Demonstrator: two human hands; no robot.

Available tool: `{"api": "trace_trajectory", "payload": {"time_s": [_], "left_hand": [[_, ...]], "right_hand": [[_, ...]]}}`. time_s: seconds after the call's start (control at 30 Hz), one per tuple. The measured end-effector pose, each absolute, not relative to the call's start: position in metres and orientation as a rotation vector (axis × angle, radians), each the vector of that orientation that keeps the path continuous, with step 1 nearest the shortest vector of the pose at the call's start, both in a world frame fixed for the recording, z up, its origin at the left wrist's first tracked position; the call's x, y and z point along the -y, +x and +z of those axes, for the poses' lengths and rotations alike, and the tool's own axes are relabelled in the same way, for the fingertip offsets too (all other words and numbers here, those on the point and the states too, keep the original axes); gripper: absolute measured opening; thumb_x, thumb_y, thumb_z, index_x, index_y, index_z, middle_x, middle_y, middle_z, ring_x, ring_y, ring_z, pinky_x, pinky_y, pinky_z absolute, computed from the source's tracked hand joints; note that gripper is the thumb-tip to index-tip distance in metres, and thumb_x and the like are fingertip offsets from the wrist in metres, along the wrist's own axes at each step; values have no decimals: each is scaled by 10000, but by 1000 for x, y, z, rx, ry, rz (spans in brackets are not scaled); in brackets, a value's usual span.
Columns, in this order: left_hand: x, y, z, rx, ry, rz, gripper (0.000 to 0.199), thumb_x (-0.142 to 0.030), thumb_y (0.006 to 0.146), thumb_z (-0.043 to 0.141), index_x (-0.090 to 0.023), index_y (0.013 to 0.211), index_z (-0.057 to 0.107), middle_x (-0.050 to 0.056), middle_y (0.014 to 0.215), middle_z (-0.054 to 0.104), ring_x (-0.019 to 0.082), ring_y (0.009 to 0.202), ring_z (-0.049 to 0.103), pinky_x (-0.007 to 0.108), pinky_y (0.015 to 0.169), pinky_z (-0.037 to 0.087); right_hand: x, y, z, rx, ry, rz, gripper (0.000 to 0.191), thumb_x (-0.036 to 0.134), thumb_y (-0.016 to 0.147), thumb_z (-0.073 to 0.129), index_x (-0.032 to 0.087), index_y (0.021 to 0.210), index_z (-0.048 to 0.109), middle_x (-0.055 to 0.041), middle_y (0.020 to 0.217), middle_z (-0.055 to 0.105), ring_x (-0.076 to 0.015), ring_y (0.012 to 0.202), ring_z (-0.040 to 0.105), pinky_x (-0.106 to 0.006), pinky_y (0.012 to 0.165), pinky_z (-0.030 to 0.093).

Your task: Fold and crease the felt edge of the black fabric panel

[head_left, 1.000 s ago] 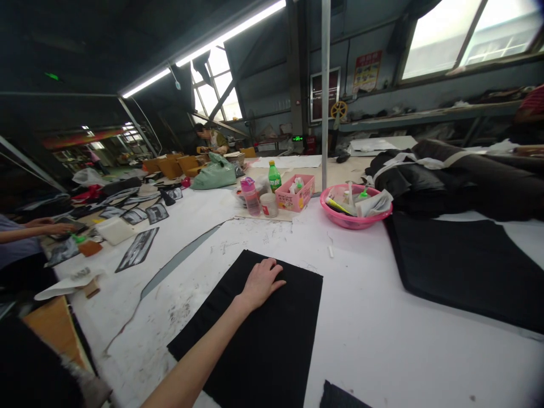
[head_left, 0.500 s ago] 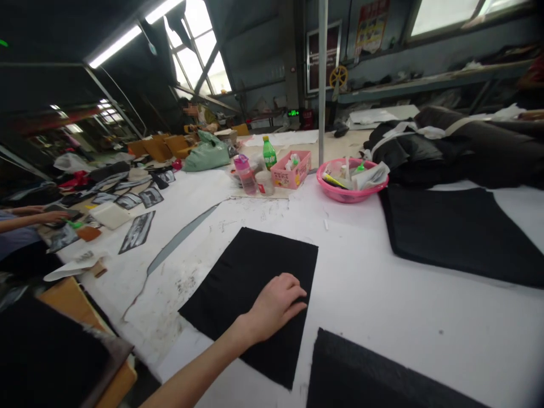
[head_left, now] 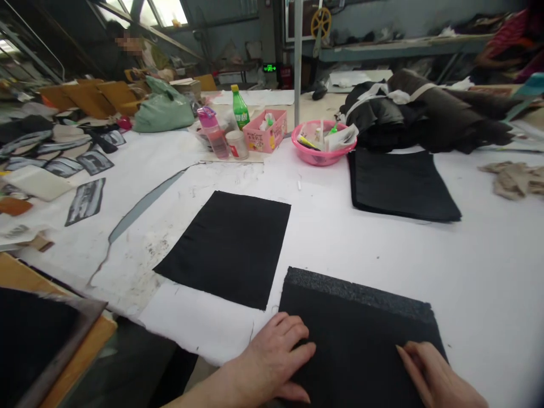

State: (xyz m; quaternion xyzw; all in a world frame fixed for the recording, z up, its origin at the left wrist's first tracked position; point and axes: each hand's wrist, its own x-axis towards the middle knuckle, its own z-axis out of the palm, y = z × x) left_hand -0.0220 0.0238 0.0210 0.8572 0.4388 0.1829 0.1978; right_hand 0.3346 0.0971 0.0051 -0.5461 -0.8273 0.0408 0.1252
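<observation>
A black fabric sheet (head_left: 352, 345) with a rough grey strip along its far edge lies at the lower right of the head view. My left hand (head_left: 276, 354) rests on its left side, fingers apart. Over the right side of that sheet is my right hand (head_left: 437, 374), its fingers drawn together in a pinch at the fabric surface; part of this hand is cut off by the frame. Another black fabric piece (head_left: 229, 249) lies flat to the upper left, apart from both hands. Farther right sits a stack of black fabric sheets (head_left: 399, 184).
Behind the fabric stand a pink basin (head_left: 325, 156), a pink box (head_left: 267, 136), a green bottle (head_left: 240, 107), a pink bottle (head_left: 215, 136) and a metal pole (head_left: 297, 68). Dark fabric rolls (head_left: 429, 107) lie at the back right. A person (head_left: 148, 56) is at the far left.
My left hand has left the upper-left black piece and moved right onto the sheet with the grey strip. My right hand has come into view. The view has tilted down and turned right.
</observation>
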Motion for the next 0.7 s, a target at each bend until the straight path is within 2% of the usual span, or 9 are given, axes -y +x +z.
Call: {"api": "trace_trajectory", "payload": {"time_s": [0.1, 0.23, 0.47, 0.7], "left_hand": [[-18, -21, 19, -1230, 2404, 470, 805, -719, 687, 682, -184, 1268, 529, 103, 1182, 563, 292, 1154, 474, 446, 1032, 325], [-6, -18, 12, -1249, 2443, 456, 840, -656, 610, 785, -188, 1261, 535, 96, 1204, 555, 296, 1168, 469, 445, 1040, 315], [13, -13, 4, -1301, 2590, 406, 723, -422, 661, 827, -200, 1275, 518, 87, 1228, 570, 282, 1162, 482, 436, 1048, 293], [21, -12, 6, -1334, 2630, 390, 646, -311, 675, 799, -209, 1251, 526, 84, 1223, 572, 274, 1156, 485, 440, 1035, 308]], "right_hand": [[-93, 329, 19, 2388, -1658, 336, 433, 670, 946, 349, 264, 896, 493, 50, 668, 541, -125, 465, 547, -227, 411, 391], [-82, 326, 31, 2388, -1755, 610, 414, 678, 946, 373, 276, 951, 470, 55, 732, 553, -141, 564, 566, -266, 525, 417], [-76, 331, 47, 2213, -1738, 1116, 274, 532, 948, 521, 266, 986, 471, 52, 778, 577, -132, 626, 540, -273, 607, 423], [-75, 331, 57, 2143, -1660, 1299, 264, 470, 914, 595, 252, 1032, 506, 20, 844, 613, -142, 688, 563, -273, 617, 445]]}}
